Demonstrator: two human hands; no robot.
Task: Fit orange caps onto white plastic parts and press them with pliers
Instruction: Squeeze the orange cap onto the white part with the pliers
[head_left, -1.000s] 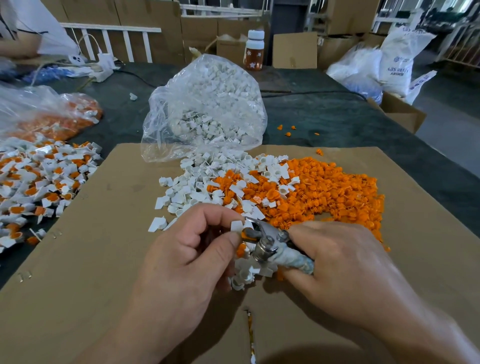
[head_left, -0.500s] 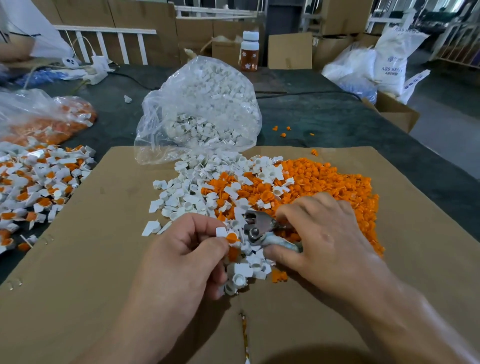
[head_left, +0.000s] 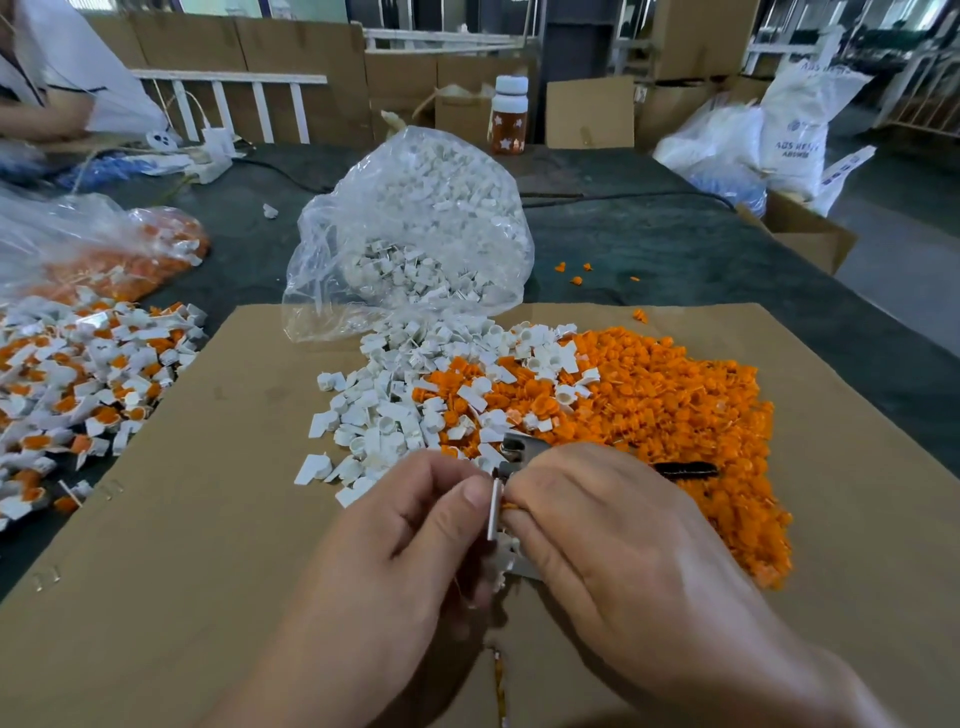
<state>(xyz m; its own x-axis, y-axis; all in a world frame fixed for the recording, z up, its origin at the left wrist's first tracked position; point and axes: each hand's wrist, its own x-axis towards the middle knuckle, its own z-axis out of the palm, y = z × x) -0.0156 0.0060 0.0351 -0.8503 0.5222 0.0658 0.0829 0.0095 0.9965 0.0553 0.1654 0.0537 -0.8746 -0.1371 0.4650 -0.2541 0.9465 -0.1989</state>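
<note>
Just in front of the orange cap pile (head_left: 675, 395), the left hand (head_left: 415, 545) pinches a white part (head_left: 494, 509); the right hand (head_left: 613, 535) grips pliers (head_left: 522, 448).

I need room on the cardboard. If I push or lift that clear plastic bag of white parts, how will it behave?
The clear plastic bag looks thin and crumpled, so it would probably sag rather than slide whole. Its mouth lies open toward the brown cardboard sheet, where small white plastic parts lie spilled, so lifting likely spills more.
</note>
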